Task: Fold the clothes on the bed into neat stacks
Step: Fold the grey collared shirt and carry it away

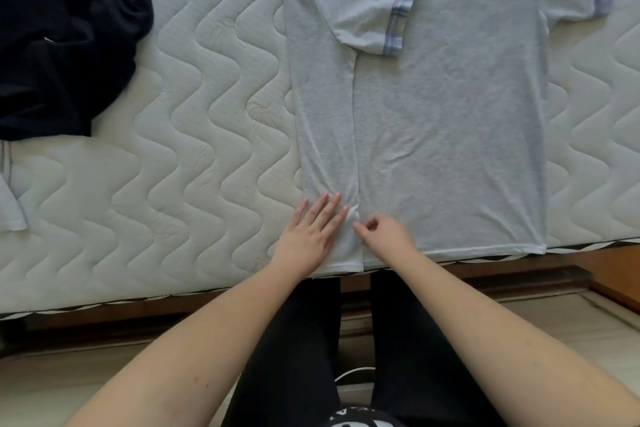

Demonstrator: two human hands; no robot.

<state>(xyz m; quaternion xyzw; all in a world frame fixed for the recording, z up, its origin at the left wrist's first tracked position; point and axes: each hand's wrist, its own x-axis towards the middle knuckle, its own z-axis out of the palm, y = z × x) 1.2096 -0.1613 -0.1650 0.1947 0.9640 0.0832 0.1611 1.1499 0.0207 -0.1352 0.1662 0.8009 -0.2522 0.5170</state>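
A light grey T-shirt (446, 107) with plaid sleeve cuffs lies flat on the quilted white mattress (194, 135), hem toward me. Its left side is folded inward, the left sleeve (374, 7) lying across the chest. My left hand (311, 229) rests flat, fingers straight, on the folded strip near the hem. Beside it, my right hand (384, 232) has curled fingers, thumb and forefinger pinching the folded edge of the T-shirt just above the hem.
A crumpled black garment (65, 35) lies at the far left of the mattress. A pale blue piece of cloth (10, 198) shows at the left edge. The wooden bed frame (519, 274) and pale floor (571, 333) run below the mattress edge.
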